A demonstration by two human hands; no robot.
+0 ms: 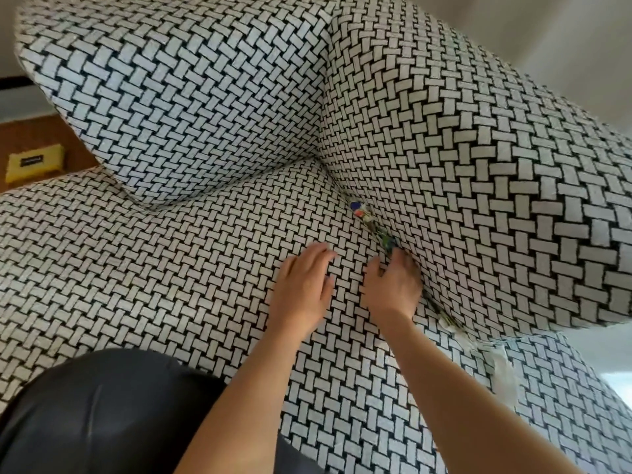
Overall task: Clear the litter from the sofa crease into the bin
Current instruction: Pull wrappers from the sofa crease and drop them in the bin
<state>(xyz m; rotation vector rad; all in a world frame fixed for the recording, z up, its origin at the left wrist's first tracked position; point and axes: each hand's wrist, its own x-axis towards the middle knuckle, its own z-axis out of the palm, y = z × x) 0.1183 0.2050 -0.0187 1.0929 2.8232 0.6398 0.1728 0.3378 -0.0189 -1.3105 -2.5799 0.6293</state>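
Colourful litter (363, 213) sits wedged in the crease between the sofa's seat cushion (171, 268) and its back cushion (478, 165); more scraps (388, 241) run down the crease. My right hand (393, 285) reaches into the crease just below the scraps, with its fingertips hidden in the fold, so whether it holds anything is unclear. My left hand (302, 285) lies flat with straight fingers on the seat cushion beside it. A pale scrap (448, 323) shows lower in the crease. No bin is in view.
The sofa is covered in black-and-white woven-pattern fabric. A side cushion (171, 97) stands at the left. A yellow packet (34, 162) lies on a wooden surface at far left. My dark-clad knee (102, 415) is at the bottom left. White cloth (502, 374) hangs at the right.
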